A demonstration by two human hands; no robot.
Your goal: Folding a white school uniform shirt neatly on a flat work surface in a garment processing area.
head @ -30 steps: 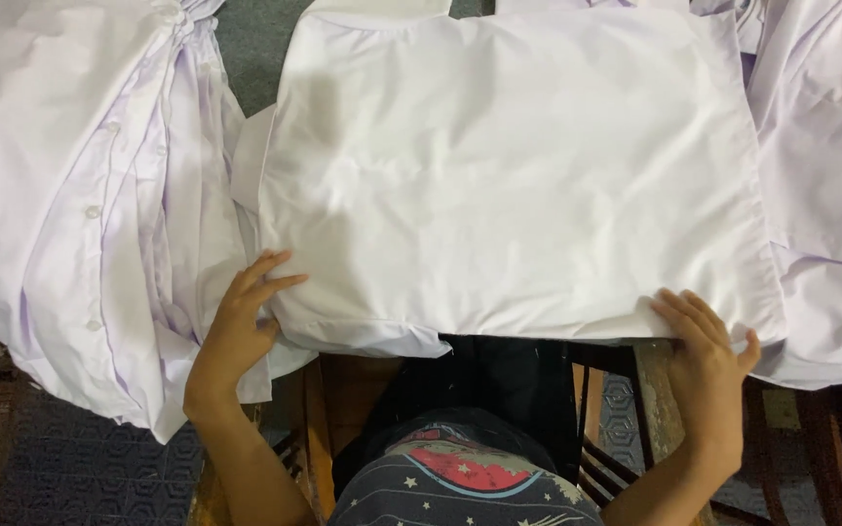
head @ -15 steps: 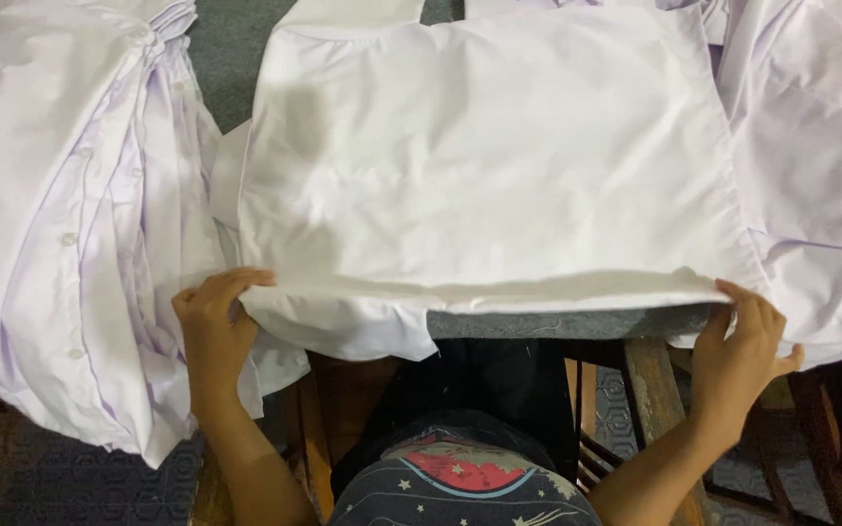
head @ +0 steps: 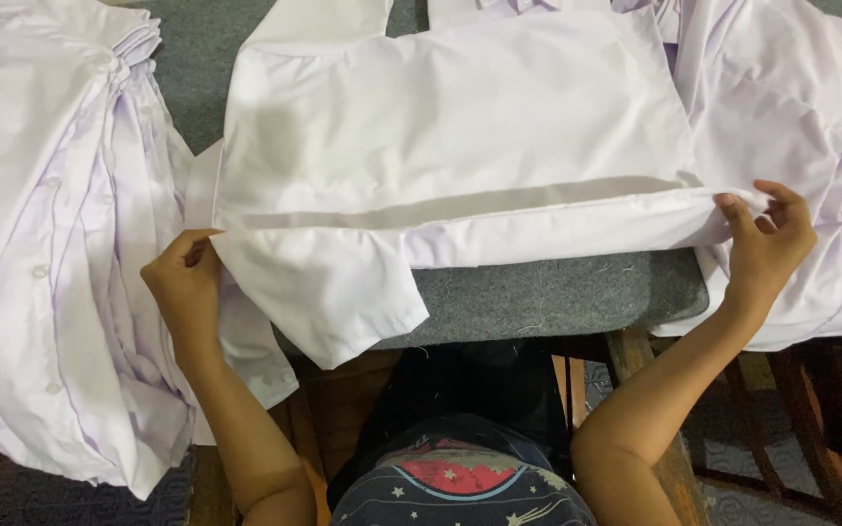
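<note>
A white shirt (head: pixel 460 127) lies flat across the grey padded table (head: pixel 548 297), its near hem folded up off the padding. My left hand (head: pixel 185 282) pinches the left end of that fold beside a short sleeve (head: pixel 328 292) that hangs toward me. The right end of the fold is gripped by my right hand (head: pixel 767 244), fingers closed over the cloth edge.
A stack of white buttoned shirts (head: pixel 46 244) hangs over the table's left side. Another heap of white shirts (head: pixel 801 127) lies at the right. Dark wooden table legs (head: pixel 635 360) and my lap in a starry dark garment (head: pixel 460 477) are below.
Both hands have taken hold of the shirt's near hem and lifted it away from me, folding it upward. The grey padding under the hem now shows.
</note>
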